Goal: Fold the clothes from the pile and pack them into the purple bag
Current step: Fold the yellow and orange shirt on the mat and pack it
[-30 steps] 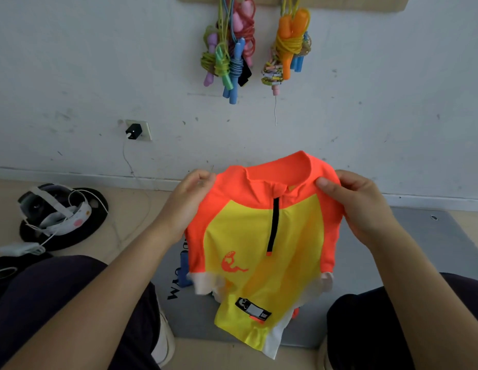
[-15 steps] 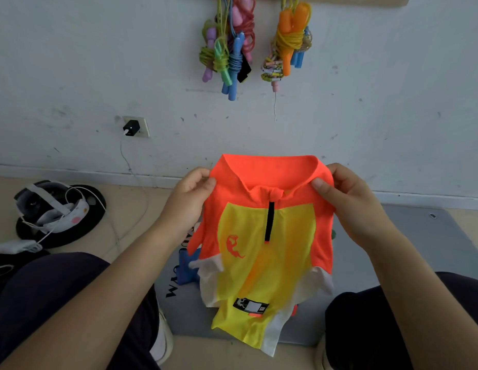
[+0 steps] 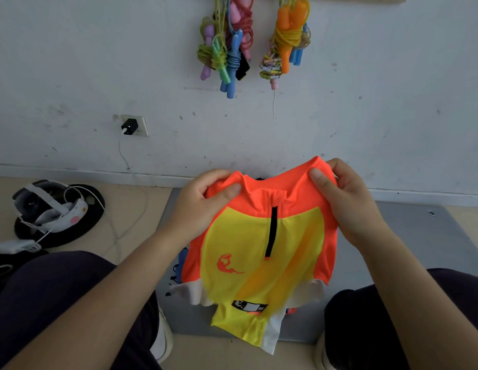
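Yellow and orange stretch fabric hangs between my knees: the shirt (image 3: pixel 261 252) drops from my two grips with its long axis running straight down, hem lowest and nearest me, collar highest and farthest. Its tail dangles over the grey mat (image 3: pixel 419 252) on the floor and seems not to rest on it. My left hand (image 3: pixel 203 204) pinches the left shoulder, thumb on the front and fingers curled behind; my right hand (image 3: pixel 344 201) pinches the right shoulder the same way. Both grips sit at the top, level with each other, so neither hand is nearer the hem. I judge the next move is to lay it flat on the mat. Beyond, skipping ropes (image 3: pixel 227 49) hang on the wall. The purple bag is not in view.
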Demonstrator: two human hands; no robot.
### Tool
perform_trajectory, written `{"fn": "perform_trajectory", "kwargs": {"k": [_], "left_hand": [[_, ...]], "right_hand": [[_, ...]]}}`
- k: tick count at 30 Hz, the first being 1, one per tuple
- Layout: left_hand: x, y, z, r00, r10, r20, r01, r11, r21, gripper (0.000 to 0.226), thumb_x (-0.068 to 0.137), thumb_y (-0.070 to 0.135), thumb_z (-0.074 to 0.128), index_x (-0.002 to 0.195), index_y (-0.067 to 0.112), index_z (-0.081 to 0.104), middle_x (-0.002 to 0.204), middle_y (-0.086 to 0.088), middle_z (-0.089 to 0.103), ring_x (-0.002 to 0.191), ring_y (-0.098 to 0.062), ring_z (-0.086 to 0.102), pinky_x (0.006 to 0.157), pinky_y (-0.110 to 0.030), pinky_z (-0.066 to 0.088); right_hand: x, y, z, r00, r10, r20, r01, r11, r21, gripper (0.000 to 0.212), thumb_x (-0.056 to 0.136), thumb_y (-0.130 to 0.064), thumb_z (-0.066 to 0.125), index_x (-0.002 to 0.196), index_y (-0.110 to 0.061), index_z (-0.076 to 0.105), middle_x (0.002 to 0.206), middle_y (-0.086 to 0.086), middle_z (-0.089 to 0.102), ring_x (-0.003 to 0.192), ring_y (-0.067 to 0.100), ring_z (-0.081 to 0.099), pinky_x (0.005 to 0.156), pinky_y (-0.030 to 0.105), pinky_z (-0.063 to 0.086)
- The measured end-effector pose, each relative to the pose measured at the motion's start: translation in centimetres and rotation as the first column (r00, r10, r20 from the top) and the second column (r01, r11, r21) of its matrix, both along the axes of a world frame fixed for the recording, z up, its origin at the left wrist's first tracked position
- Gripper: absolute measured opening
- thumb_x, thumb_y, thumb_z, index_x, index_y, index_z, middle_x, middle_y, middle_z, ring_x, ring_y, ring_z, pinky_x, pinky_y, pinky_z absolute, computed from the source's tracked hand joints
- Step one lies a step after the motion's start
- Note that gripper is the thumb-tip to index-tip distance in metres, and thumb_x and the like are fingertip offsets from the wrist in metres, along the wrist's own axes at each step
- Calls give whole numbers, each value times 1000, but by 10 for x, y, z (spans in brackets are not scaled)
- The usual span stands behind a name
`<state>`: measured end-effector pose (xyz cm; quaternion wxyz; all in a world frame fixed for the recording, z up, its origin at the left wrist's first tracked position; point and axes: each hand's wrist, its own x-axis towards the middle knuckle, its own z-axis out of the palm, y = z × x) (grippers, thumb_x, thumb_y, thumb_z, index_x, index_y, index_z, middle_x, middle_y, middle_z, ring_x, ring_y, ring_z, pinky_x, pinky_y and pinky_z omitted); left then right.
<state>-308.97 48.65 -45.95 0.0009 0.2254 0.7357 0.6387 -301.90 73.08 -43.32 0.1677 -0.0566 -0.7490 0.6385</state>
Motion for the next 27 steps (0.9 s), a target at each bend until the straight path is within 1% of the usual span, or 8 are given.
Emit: {"fn": "perform_trajectory", "kwargs": {"k": [4,9,12,15,17,20,23,27], "left_hand": [[-5,-3,-3,993,115,-38,-113,992,47,10,84,22,72,91,29,74,92,8,64,86,1,59,83,-15,43],[-10,-6,0,976,29,217,-92,954,286,15,85,23,67,98,21,73,93,5,75,87,-7,66,85,-23,52],[-14,-11,1,986,-43,158,14,984,180,19,95,7,60,105,22,62,87,6,73,80,-6,65,74,-19,50],[-15,-17,-2,944,-247,220,245,969,37,55,85,10,72,130,33,50,105,-9,70,95,-15,67,84,-26,53],[-13,-16,-3,905,-293,307,330,941,-75,69,73,22,82,133,34,51,115,-2,70,106,-16,68,90,-29,54],[-13,-12,-7,905,-188,380,282,936,-209,46,69,43,85,108,22,71,101,1,76,96,-16,72,84,-32,56],[-19,-13,-14,911,-82,404,144,982,-125,17,87,31,72,94,17,76,88,-1,77,81,-17,72,73,-27,58],[-19,-12,-12,942,-72,327,91,995,-43,21,100,30,54,88,31,71,75,11,65,71,-7,61,68,-23,51]], "right_hand": [[1,-1,0,999,15,-40,-16,1000,-5,15,91,-32,63,79,-24,59,73,-6,58,71,11,53,61,25,43],[2,4,3,996,75,-57,-73,997,25,23,81,-35,66,82,-14,57,74,4,56,70,14,51,61,23,42],[2,9,6,992,116,-47,-115,993,21,21,77,-33,71,79,-17,58,68,-3,64,64,9,58,57,19,47],[2,11,5,992,111,-55,-111,994,-3,27,74,-31,75,80,-13,56,69,3,66,64,16,60,55,22,49],[2,10,4,992,108,-58,-108,994,-7,28,73,-32,76,79,-14,55,69,5,65,66,20,59,56,26,48],[3,9,4,992,113,-61,-113,994,0,27,74,-33,75,78,-16,54,69,5,63,65,20,57,55,27,47],[3,9,5,992,114,-51,-113,994,9,26,76,-30,75,78,-16,53,69,4,64,64,18,57,54,26,46],[1,12,2,991,110,75,-118,986,116,22,83,-15,74,78,-14,53,70,6,59,60,14,54,49,21,41]]}}
